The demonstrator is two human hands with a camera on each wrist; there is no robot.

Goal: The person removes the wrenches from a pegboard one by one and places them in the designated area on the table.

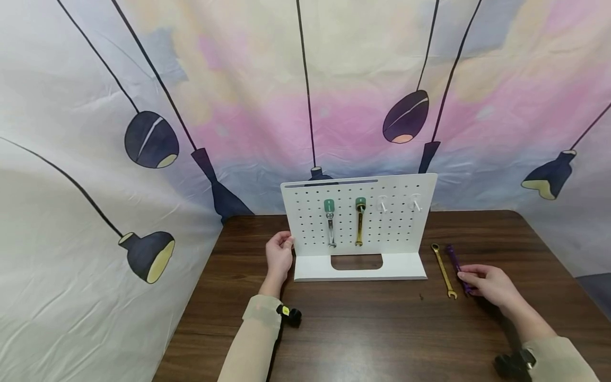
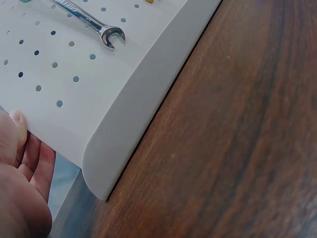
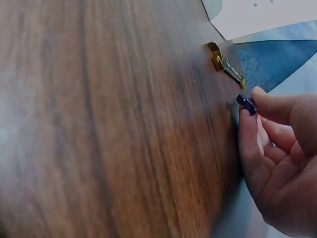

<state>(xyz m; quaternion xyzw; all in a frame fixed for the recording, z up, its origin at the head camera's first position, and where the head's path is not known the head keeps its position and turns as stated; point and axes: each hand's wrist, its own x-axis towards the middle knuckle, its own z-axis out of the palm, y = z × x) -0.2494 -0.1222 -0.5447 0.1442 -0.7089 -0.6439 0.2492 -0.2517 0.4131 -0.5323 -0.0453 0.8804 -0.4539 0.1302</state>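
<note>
The right hand [image 1: 489, 285] pinches a purple wrench [image 1: 454, 260] between thumb and fingers; a gold wrench [image 1: 444, 271] lies just left of those fingers. The left hand [image 1: 279, 254] grips the white pegboard [image 1: 398, 233] by its near side edge.

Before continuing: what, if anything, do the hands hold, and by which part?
Right hand: purple wrench, around its middle. Left hand: board, by its left edge.
</note>
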